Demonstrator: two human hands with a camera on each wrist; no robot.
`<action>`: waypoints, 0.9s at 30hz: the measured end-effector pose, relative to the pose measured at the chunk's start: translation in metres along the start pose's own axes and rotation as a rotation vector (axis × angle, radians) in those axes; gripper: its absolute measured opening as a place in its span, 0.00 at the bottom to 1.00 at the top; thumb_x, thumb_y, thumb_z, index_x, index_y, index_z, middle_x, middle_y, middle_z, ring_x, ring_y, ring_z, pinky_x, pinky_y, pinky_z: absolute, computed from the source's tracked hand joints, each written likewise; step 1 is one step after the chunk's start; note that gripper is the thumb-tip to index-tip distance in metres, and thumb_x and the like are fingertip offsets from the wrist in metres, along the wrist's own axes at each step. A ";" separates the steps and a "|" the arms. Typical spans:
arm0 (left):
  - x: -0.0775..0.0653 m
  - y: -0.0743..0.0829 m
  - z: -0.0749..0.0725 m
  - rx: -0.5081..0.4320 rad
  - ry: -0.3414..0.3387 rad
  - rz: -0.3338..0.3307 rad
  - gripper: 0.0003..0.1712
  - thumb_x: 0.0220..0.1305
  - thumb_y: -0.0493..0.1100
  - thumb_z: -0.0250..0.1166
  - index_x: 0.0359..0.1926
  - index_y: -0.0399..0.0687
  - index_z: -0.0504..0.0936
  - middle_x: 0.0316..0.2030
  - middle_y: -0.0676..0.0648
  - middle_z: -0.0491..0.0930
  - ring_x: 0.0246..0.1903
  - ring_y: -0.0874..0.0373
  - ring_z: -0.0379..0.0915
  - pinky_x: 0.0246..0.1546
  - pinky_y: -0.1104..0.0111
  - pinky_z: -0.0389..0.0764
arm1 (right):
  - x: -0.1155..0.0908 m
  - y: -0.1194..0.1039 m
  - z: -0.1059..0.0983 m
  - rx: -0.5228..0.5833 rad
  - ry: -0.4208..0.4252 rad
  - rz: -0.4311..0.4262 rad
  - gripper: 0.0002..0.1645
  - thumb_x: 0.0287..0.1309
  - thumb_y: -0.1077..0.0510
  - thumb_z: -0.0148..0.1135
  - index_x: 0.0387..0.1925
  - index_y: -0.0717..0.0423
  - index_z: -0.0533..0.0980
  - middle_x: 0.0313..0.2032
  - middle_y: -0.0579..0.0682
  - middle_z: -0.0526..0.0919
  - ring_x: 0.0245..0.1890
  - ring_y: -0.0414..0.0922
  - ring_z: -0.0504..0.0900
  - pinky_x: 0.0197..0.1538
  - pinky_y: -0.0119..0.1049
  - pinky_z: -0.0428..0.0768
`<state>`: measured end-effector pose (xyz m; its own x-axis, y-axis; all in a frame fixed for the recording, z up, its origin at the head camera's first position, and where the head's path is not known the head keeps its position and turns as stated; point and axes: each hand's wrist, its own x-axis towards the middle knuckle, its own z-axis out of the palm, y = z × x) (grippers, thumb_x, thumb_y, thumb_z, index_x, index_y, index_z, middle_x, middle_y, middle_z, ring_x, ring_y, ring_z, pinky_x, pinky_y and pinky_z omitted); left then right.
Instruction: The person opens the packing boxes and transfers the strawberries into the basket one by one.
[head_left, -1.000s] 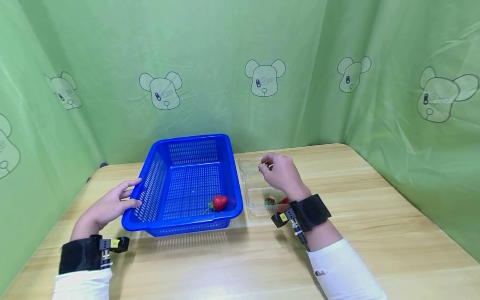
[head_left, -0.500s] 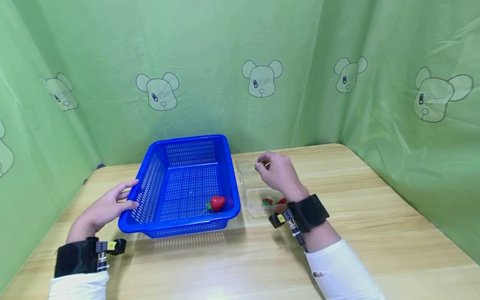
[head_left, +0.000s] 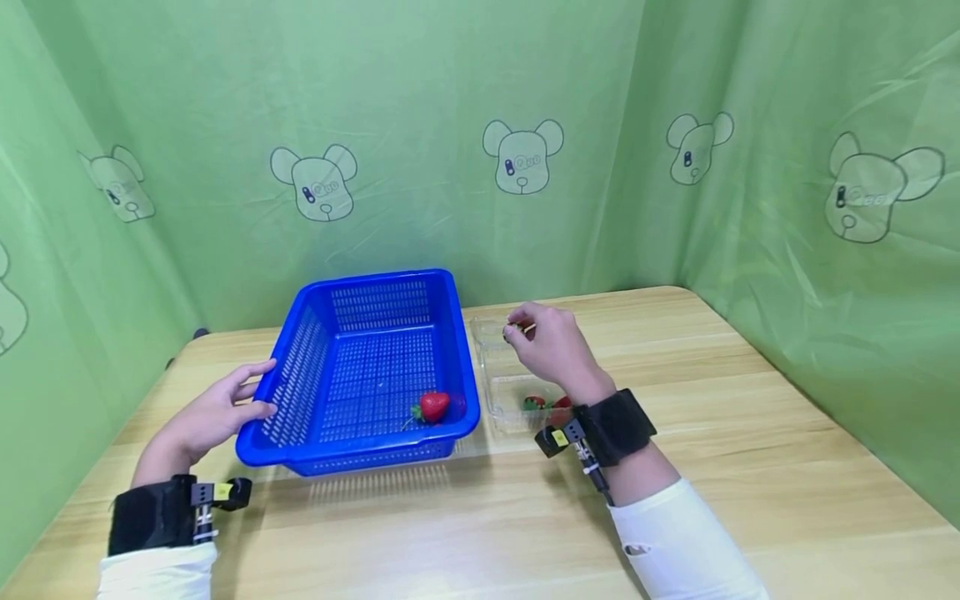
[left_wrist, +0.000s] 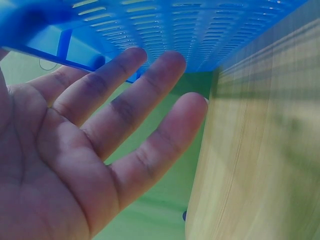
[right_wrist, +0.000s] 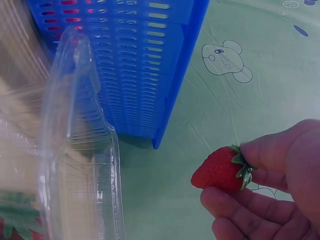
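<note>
The left hand (head_left: 210, 417) holds the left rim of a blue slotted plastic basket (head_left: 382, 354), its thumb and a finger lying over the edge. In the left wrist view several fairly straight fingers (left_wrist: 145, 152) reach under the rim beside the slotted wall. A red strawberry (right_wrist: 217, 170) is pinched by its leafy end in the right hand (head_left: 551, 342), clear of the tabletop. In the head view the fingers mostly hide it. Inside the basket, near the front right corner, lies another strawberry (head_left: 433, 407).
Right of the basket, below the right hand, is a clear plastic fruit box (head_left: 485, 379). A strawberry (head_left: 534, 403) and more red fruit, partly hidden by the wrist, lie at its near end. Green curtains (head_left: 420, 208) stand behind and beside the wooden table (head_left: 720, 450).
The right hand has drifted slightly left with the strawberry pinched in it. The head view has shifted a little. The left hand keeps its place on the basket rim.
</note>
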<state>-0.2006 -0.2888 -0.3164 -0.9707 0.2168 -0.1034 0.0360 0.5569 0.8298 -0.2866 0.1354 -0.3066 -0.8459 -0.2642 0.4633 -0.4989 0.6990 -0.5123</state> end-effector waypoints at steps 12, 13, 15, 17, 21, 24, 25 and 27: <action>0.002 -0.006 0.000 0.003 0.004 0.019 0.40 0.68 0.37 0.54 0.72 0.34 0.42 0.61 0.19 0.61 0.49 0.39 0.75 0.46 0.54 0.82 | -0.002 -0.004 0.004 0.024 0.002 -0.024 0.09 0.59 0.58 0.60 0.37 0.60 0.80 0.36 0.55 0.87 0.32 0.48 0.82 0.38 0.45 0.83; 0.002 -0.006 0.000 0.006 0.006 0.022 0.40 0.68 0.37 0.54 0.72 0.34 0.42 0.60 0.19 0.61 0.49 0.39 0.75 0.45 0.54 0.82 | -0.002 -0.005 0.004 0.022 0.002 -0.028 0.09 0.59 0.58 0.60 0.37 0.60 0.79 0.36 0.55 0.87 0.32 0.48 0.82 0.38 0.45 0.83; 0.002 -0.005 0.000 0.007 0.003 0.028 0.40 0.68 0.38 0.54 0.72 0.34 0.42 0.61 0.19 0.61 0.48 0.39 0.75 0.45 0.54 0.82 | -0.002 -0.006 0.004 0.015 0.007 -0.031 0.08 0.59 0.59 0.61 0.36 0.60 0.80 0.35 0.55 0.87 0.31 0.48 0.82 0.38 0.45 0.83; 0.002 -0.003 0.000 0.004 0.001 0.031 0.40 0.68 0.38 0.54 0.72 0.34 0.42 0.61 0.19 0.61 0.49 0.39 0.75 0.46 0.53 0.82 | -0.002 -0.007 0.004 0.011 0.010 -0.029 0.08 0.59 0.59 0.61 0.36 0.60 0.80 0.35 0.54 0.87 0.31 0.48 0.82 0.38 0.45 0.83; 0.003 0.000 0.001 0.006 -0.001 0.025 0.40 0.69 0.39 0.54 0.72 0.34 0.42 0.61 0.19 0.60 0.50 0.38 0.74 0.47 0.51 0.81 | -0.002 -0.008 0.003 0.004 0.008 -0.033 0.08 0.59 0.58 0.60 0.36 0.59 0.80 0.35 0.54 0.87 0.31 0.47 0.82 0.38 0.44 0.83; 0.002 0.000 0.001 0.012 -0.001 0.022 0.40 0.69 0.39 0.54 0.72 0.35 0.42 0.61 0.19 0.60 0.51 0.37 0.73 0.48 0.50 0.80 | -0.002 -0.009 0.004 0.010 0.009 -0.042 0.08 0.59 0.58 0.60 0.36 0.60 0.80 0.35 0.54 0.87 0.31 0.47 0.83 0.38 0.44 0.84; 0.002 -0.001 0.001 0.013 0.000 0.021 0.40 0.68 0.39 0.54 0.72 0.35 0.42 0.61 0.19 0.60 0.51 0.37 0.73 0.48 0.50 0.80 | -0.002 -0.010 0.006 0.014 0.009 -0.045 0.08 0.59 0.59 0.61 0.36 0.60 0.80 0.35 0.54 0.87 0.31 0.47 0.83 0.38 0.44 0.84; 0.001 -0.002 -0.001 0.011 0.004 0.022 0.40 0.68 0.38 0.54 0.72 0.35 0.42 0.61 0.19 0.60 0.50 0.37 0.74 0.47 0.52 0.81 | -0.002 -0.012 0.008 0.021 0.010 -0.059 0.08 0.59 0.59 0.61 0.36 0.60 0.80 0.35 0.54 0.87 0.31 0.47 0.83 0.38 0.44 0.84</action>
<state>-0.2015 -0.2905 -0.3179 -0.9706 0.2259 -0.0829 0.0601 0.5609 0.8257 -0.2807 0.1223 -0.3072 -0.8130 -0.2977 0.5003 -0.5518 0.6680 -0.4992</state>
